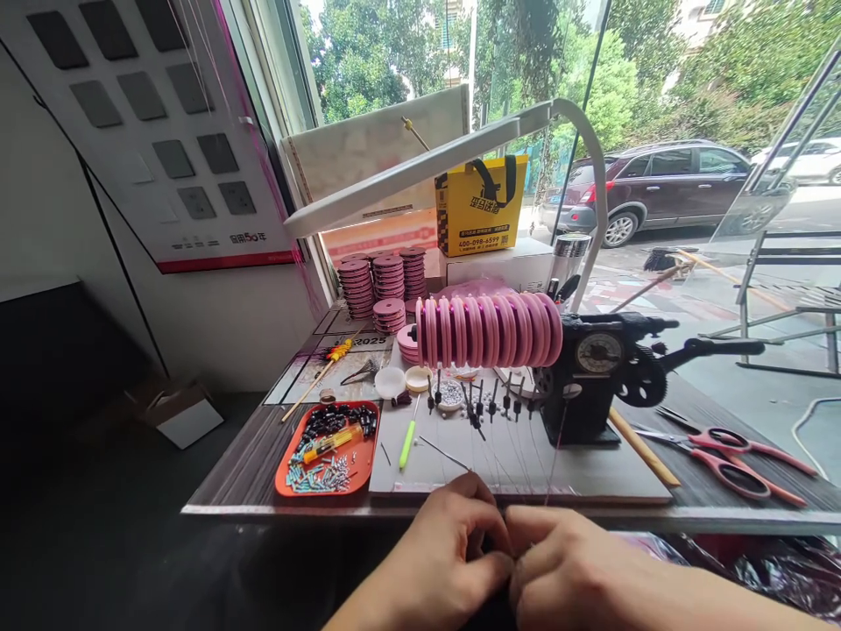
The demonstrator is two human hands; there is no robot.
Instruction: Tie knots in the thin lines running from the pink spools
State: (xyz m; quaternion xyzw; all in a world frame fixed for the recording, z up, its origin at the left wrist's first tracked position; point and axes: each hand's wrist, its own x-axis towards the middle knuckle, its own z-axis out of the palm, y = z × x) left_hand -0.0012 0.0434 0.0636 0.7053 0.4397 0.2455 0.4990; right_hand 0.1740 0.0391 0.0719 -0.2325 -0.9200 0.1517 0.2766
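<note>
My left hand [460,548] and my right hand [565,561] meet at the front edge of the table, thumbs and fingers pinched together. Whatever they pinch is too small and hidden to make out. Thin lines [519,451] run down toward them from a row of pink spools [490,331]. These spools sit on the shaft of a black hand-cranked winder [582,407]. Several small black pieces with thin stems [492,407] stand or hang below the spools. Just beyond my left hand, a thin dark rod [443,453] lies on the pale board [591,480].
An orange tray [281,482] with small black and metal parts is at left, beside a green-handled tool [407,444]. Scissors [742,478] and a wooden stick [647,449] lie at right. Behind are stacked pink spools [389,280], a yellow bag [483,206] and a white lamp arm [420,162].
</note>
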